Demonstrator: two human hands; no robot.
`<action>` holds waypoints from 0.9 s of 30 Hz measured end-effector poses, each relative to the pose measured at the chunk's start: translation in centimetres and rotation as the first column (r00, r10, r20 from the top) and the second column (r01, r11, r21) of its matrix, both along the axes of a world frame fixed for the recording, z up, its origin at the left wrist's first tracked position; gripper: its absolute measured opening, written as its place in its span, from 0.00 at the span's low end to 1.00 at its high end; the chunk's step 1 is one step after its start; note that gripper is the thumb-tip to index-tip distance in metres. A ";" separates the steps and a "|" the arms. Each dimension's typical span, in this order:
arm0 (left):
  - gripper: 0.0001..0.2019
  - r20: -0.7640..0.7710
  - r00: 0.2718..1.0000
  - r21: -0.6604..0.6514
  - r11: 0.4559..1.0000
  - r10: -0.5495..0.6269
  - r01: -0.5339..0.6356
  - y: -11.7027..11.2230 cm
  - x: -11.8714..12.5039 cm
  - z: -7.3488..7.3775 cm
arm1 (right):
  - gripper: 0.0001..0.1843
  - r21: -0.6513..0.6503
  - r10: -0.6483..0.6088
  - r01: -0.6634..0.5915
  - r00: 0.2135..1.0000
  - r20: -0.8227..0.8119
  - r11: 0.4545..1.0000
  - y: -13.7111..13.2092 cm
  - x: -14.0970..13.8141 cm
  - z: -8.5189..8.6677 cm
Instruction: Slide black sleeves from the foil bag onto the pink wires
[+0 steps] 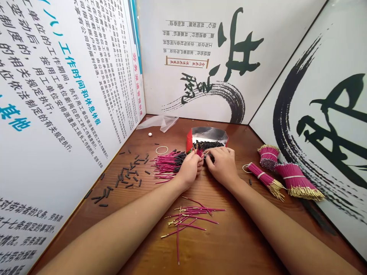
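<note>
Magenta wires (200,152) stood bunched in my left hand (190,168), just in front of the red-and-silver tray (213,134), their dark ends showing above my curled fingers. That hand was closed firmly around the bunch; my right hand (222,162) sat just beside it, thumb and forefinger close together near the wires, though I could not tell whether they pinched anything. As far as I could judge, the work was partway along. Left of my left hand lay a thick pile of black-ended wires (169,162), which looked like the finished share. Nearer to me lay a small scatter of loose wires (197,209), with no black on them that I could make out. On my right, 3 tied bundles (298,181) showed gold tips and, I judged, were not yet begun. Black sleeves (215,144) filled part of the tray, and many loose sleeves (125,169) lay on the table (235,244) at far left.
</note>
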State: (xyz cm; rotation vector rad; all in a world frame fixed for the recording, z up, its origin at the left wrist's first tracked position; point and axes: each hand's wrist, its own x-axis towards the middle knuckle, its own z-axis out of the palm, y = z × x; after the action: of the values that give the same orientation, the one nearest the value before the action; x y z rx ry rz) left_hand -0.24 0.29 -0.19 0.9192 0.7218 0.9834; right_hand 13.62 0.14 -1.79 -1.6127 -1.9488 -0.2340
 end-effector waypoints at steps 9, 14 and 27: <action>0.05 0.002 1.000 0.004 1.000 -0.009 0.009 0.0 0.0 -0.1 | 0.11 0.012 -0.004 0.005 0.996 -0.092 1.000 0.3 0.4 -0.3; 0.06 0.005 1.000 0.002 1.000 -0.010 0.010 0.0 0.0 -0.1 | 0.11 0.018 -0.001 0.004 0.981 -0.194 1.000 0.2 0.4 -0.2; 0.06 -0.009 1.000 0.002 1.000 -0.018 0.018 0.0 -0.1 0.0 | 0.08 0.022 -0.019 0.032 0.900 -0.436 0.999 0.4 0.5 0.2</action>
State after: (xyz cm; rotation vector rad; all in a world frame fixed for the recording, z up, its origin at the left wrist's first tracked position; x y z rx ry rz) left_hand -0.31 0.28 -0.19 0.9306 0.7190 0.9653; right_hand 14.13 0.59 -1.60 -1.5162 -1.5721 0.0865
